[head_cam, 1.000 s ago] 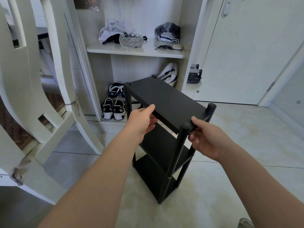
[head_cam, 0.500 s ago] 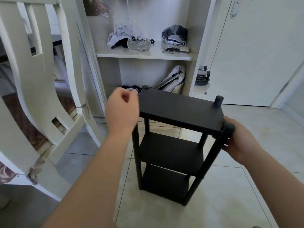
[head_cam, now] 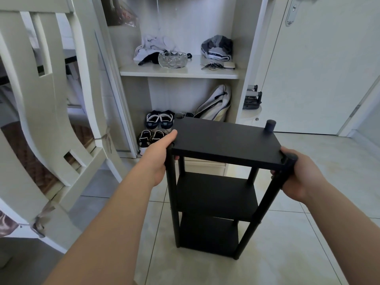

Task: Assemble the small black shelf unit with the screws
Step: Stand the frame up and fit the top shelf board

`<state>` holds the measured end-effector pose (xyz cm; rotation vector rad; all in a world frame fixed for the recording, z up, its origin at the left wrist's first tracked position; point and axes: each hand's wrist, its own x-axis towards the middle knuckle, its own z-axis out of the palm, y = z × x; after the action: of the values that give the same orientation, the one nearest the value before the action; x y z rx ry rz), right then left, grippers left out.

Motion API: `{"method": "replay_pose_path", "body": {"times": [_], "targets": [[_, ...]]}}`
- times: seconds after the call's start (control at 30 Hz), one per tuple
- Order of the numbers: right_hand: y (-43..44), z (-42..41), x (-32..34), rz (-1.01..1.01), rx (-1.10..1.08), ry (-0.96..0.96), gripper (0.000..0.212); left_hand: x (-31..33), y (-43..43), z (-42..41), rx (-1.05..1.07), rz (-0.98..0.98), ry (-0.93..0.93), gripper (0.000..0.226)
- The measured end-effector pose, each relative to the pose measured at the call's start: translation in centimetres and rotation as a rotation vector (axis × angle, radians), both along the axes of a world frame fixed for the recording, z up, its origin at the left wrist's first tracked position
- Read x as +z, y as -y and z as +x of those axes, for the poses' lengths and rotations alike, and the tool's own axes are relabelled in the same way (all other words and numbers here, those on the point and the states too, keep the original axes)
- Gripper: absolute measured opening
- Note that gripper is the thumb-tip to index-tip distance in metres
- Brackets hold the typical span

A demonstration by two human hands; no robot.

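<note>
Head view: both hands, left hand (head_cam: 159, 159) and right hand (head_cam: 298, 173), clasp the shelf unit's (head_cam: 218, 194) top corners.

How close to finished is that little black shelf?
Nearly done: the black shelf unit stands upright on the floor tiles with three boards on its posts. The left hand and right hand grip its top corners. No screws are visible, so tightness is unclear.

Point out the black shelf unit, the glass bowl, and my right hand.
black shelf unit (head_cam: 224, 138), head view, on its top board.
glass bowl (head_cam: 172, 59), head view, on its faceted side.
right hand (head_cam: 300, 173), head view, on its back.
</note>
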<state>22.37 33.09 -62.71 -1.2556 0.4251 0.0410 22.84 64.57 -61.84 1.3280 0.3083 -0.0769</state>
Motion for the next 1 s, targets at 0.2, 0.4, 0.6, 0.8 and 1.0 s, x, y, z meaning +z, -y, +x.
{"method": "replay_pose_path", "body": {"times": [0.2, 0.4, 0.6, 0.8, 1.0], "targets": [[0.3, 0.2, 0.0, 0.009, 0.001, 0.008, 0.012, 0.9, 0.2, 0.8, 0.014, -0.083, -0.075, 0.014], [0.8, 0.3, -0.2, 0.008, 0.011, 0.010, 0.013, 1.3, -0.2, 1.1, -0.040, -0.120, -0.176, 0.019], [1.2, 0.6, -0.3, 0.026, 0.017, 0.001, 0.014, 1.0, -0.1, 0.8, -0.044, -0.084, -0.204, 0.018], [1.2, 0.8, -0.5, 0.030, -0.006, -0.054, 0.011, 0.1, 0.0, 0.1, -0.027, -0.104, -0.208, 0.024], [0.9, 0.6, -0.3, 0.033, -0.033, -0.060, 0.011, -0.1, 0.5, 0.3, 0.003, -0.115, -0.178, 0.021]]}}
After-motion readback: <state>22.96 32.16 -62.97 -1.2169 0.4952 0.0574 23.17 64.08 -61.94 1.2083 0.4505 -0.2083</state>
